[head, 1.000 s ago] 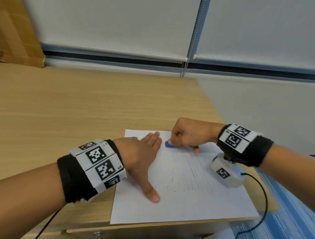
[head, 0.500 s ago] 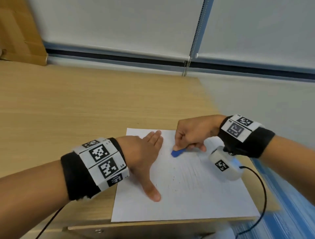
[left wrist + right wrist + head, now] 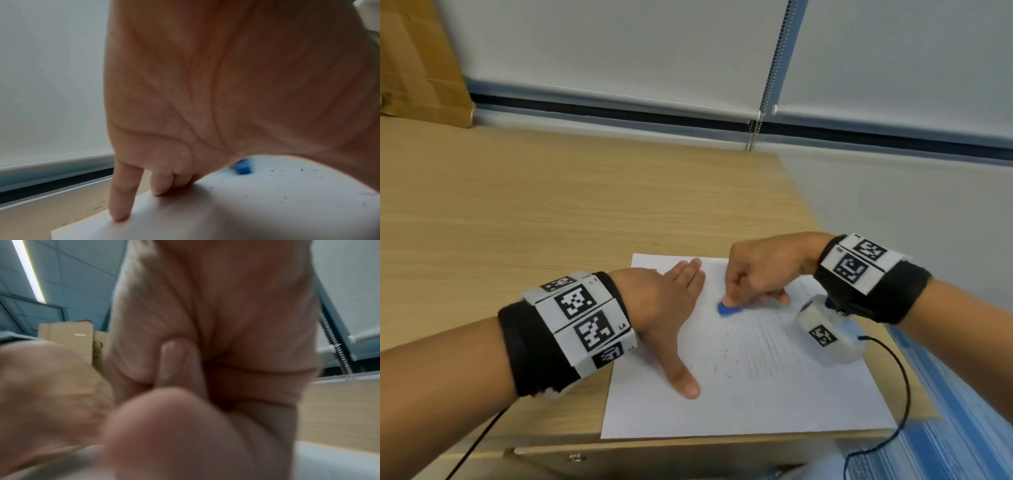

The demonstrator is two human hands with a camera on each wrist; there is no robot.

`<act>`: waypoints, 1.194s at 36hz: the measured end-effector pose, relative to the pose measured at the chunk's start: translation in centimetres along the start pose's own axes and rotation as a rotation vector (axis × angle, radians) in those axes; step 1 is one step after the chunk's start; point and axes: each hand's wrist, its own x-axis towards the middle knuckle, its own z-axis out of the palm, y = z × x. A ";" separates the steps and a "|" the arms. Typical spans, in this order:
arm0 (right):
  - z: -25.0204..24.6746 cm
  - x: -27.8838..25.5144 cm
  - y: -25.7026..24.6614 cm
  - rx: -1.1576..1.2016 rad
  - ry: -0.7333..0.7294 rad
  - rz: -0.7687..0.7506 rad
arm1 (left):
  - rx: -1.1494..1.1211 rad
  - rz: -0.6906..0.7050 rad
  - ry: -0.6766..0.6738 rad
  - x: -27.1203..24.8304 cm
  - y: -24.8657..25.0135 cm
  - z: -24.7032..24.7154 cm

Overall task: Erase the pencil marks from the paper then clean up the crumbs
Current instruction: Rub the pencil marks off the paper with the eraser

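A white sheet of paper [image 3: 774,404] lies at the desk's near right corner, with faint pencil lines [image 3: 760,346] across its middle. My left hand [image 3: 671,308] lies flat on the sheet's left part, fingers straight and thumb spread. My right hand [image 3: 753,277] pinches a small blue eraser [image 3: 727,309] and presses it onto the paper near the top. The left wrist view shows the eraser [image 3: 242,167] beyond my palm and dark crumbs [image 3: 275,172] scattered on the paper [image 3: 267,211]. In the right wrist view, blurred curled fingers [image 3: 179,363] hide the eraser.
The wooden desk [image 3: 551,212] stretches away to the left and back. A cardboard box [image 3: 417,65] stands at the far left corner. The desk's right edge [image 3: 808,205] and near edge run close to the paper. A black cable [image 3: 893,404] hangs off my right wrist.
My right hand has drawn the eraser toward me and a little to the right across the paper. The left hand has stayed flat on the sheet.
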 end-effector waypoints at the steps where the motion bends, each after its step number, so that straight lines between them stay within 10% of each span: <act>1: 0.4 -0.4 -0.1 -0.005 -0.096 0.009 | -0.001 -0.004 -0.001 0.0 0.0 0.0; 7: 1.2 -1.3 0.1 -0.010 0.128 0.017 | 0.006 -0.003 -0.013 0.0 0.2 -0.2; 13: 2.5 -2.5 -0.7 0.026 -0.216 0.040 | 0.003 -0.004 -0.020 0.0 0.3 -0.1; 17: 1.7 -1.9 0.0 0.032 0.161 0.021 | 0.003 -0.005 -0.001 0.0 0.1 -0.1; 23: 2.4 -2.9 -0.3 0.022 -0.191 0.061 | -0.004 -0.013 -0.024 -0.2 0.4 -0.3; 28: 1.8 -2.4 0.3 0.021 0.179 0.031 | -0.005 -0.015 -0.027 -0.2 0.4 -0.3; 32: 2.7 -3.2 0.1 0.010 -0.176 0.064 | -0.005 -0.011 -0.016 -0.1 0.3 -0.2; 38: 2.0 -3.1 0.6 -0.004 0.141 0.048 | -0.002 -0.016 -0.036 -0.1 0.4 -0.4; 43: 2.8 -3.7 -0.5 -0.012 -0.137 0.059 | -0.002 -0.011 -0.035 -0.1 0.3 -0.3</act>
